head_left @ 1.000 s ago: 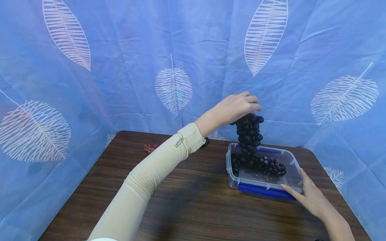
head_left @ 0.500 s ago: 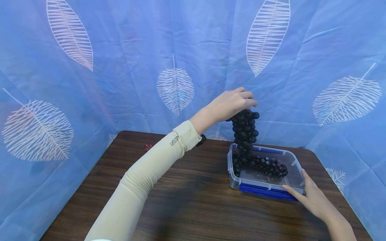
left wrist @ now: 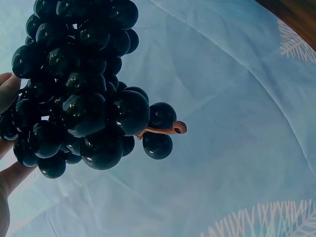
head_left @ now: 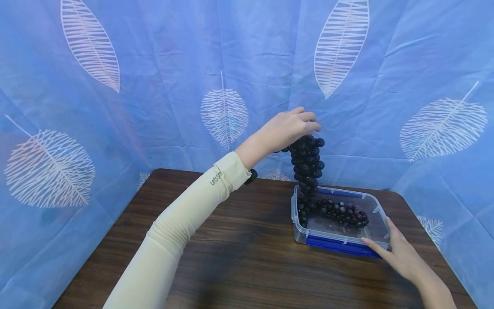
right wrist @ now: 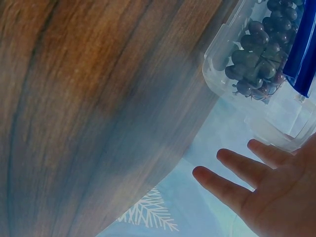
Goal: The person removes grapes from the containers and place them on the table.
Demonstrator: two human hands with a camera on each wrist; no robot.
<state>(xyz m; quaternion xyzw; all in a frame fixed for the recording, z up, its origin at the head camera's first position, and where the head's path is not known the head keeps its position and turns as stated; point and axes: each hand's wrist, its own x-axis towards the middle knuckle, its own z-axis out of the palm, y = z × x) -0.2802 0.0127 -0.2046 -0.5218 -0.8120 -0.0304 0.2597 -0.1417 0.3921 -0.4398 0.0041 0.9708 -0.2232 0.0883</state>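
Note:
My left hand (head_left: 289,128) grips a bunch of dark grapes (head_left: 306,161) from above, near its top. The bunch hangs down, its lower end over the left part of a clear plastic container (head_left: 332,236) with blue clips. In the left wrist view, fingertips lie against the held grapes (left wrist: 84,94), and a brown stem (left wrist: 163,130) sticks out. More dark grapes (head_left: 347,214) lie inside the container. At its front right corner rests my right hand (head_left: 401,253), thumb at the front rim. Straight fingers show beside the container (right wrist: 291,140) in the right wrist view.
A dark brown wooden table (head_left: 247,266) bears the container near its back right. Blue cloth (head_left: 266,64) with white leaf prints hangs behind and at both sides. The left sleeve (head_left: 185,219) reaches across the table.
My left hand has moved up and to the left with the hanging grapes. The sleeve now covers nearly all of a small pink object on the table. My right hand stays at the container.

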